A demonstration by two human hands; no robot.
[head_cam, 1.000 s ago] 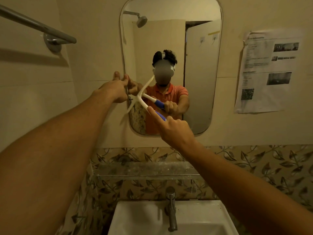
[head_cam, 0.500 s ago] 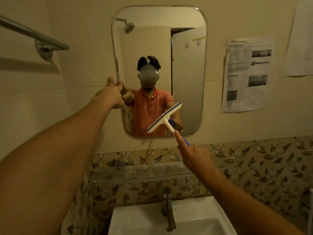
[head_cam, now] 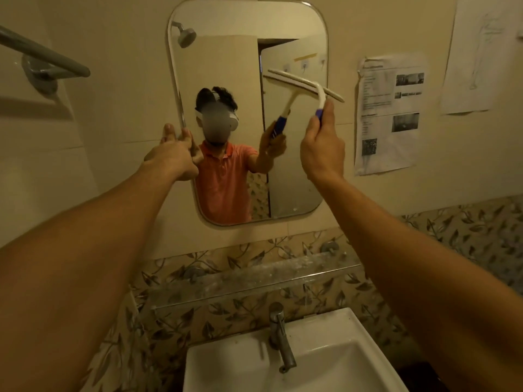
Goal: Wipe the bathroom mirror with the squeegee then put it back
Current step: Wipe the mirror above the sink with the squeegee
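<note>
A rounded rectangular mirror [head_cam: 226, 60] hangs on the beige wall above the sink. My right hand [head_cam: 322, 145] grips the blue handle of a white squeegee [head_cam: 321, 93], whose blade lies against the glass near the mirror's right edge, at about upper-middle height. My left hand [head_cam: 175, 154] rests on the mirror's left edge, fingers wrapped around the rim. The glass reflects a person in an orange shirt holding the same squeegee.
A glass shelf [head_cam: 254, 278] runs below the mirror, over a white sink [head_cam: 325, 360] with a chrome tap [head_cam: 280, 338]. A towel bar [head_cam: 42, 56] sticks out at upper left. Printed paper sheets [head_cam: 387, 114] are taped to the wall on the right.
My right hand has carried the squeegee from the mirror's lower middle up to its right edge, and the blade now lies nearly level. My left hand stays on the left rim.
</note>
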